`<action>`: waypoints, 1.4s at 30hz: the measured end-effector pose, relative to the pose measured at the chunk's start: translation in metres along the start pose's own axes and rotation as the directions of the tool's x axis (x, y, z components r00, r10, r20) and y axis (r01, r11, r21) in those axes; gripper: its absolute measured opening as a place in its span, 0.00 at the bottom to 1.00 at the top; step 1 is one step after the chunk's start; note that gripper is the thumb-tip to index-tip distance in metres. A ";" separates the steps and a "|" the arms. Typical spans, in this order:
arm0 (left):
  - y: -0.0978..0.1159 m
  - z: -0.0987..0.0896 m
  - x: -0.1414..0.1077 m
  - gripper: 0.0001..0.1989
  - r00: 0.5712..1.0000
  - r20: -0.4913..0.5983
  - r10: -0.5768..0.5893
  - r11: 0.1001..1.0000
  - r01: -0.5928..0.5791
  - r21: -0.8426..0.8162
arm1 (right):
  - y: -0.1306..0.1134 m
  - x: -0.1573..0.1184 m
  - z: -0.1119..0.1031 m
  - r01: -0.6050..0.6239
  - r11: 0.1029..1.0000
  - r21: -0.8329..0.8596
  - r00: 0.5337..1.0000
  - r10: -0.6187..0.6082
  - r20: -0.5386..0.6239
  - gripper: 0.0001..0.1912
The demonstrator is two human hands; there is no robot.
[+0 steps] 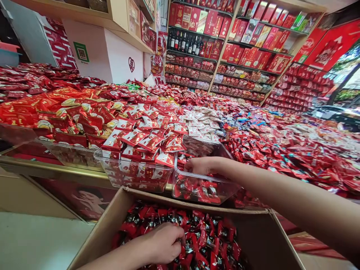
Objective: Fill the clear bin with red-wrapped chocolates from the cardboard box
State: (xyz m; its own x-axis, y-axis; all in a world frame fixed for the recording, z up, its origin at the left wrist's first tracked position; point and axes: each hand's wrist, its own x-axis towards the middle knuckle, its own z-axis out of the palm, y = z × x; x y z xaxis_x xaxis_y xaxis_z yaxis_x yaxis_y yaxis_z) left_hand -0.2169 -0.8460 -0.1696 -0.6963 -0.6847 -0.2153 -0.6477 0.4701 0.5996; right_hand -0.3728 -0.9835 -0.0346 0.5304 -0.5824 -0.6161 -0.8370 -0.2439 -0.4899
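My left hand [168, 242] reaches into an open cardboard box [267, 240] at the bottom of the head view. Its fingers curl down among red and black wrapped candies [201, 240], closed around some of them, though its palm is hidden. Higher up, my right hand [199, 166] dips into a clear plastic bin [225, 189]. More of the same candies lie low in that bin, visible through its front wall. The right fingertips point down among them and are too obscured to show whether they grip anything.
Left of the bin, another clear bin [135, 174] holds heaped red and white packets [147, 137]. Red and gold packets [81, 123] pile further left. White packets [202, 120] and loose red sweets [270, 155] spread behind and right. Shelves with bottles [185, 43] stand at the back.
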 end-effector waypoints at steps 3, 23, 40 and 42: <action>0.000 0.000 0.000 0.14 1.000 -0.005 0.009 1.000 -0.009 0.004 | 0.001 -0.014 -0.015 0.062 0.988 -0.142 0.993 -0.075 -0.088 0.14; 0.005 -0.005 -0.001 0.13 1.000 0.000 -0.007 1.000 0.007 -0.021 | 0.024 -0.027 -0.026 -0.112 0.846 -0.522 0.994 0.087 -0.072 0.15; 0.025 -0.027 0.002 0.10 0.977 -0.206 -0.055 0.855 -0.061 -0.516 | -0.012 -0.101 0.012 0.009 0.939 -0.344 0.757 -0.232 -0.611 0.09; 0.028 -0.030 0.001 0.10 0.973 -0.220 -0.076 0.762 -0.086 -0.641 | -0.021 -0.114 0.053 0.101 0.968 -0.229 0.780 -0.220 -0.586 0.09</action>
State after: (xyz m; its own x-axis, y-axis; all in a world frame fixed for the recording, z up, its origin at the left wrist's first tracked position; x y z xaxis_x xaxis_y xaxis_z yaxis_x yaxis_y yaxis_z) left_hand -0.2270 -0.8500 -0.1300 -0.5604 -0.8238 -0.0853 -0.2357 0.0599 0.9700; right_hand -0.4085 -0.8708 0.0131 0.5188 -0.8549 -0.0110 -0.7875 -0.4728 -0.3954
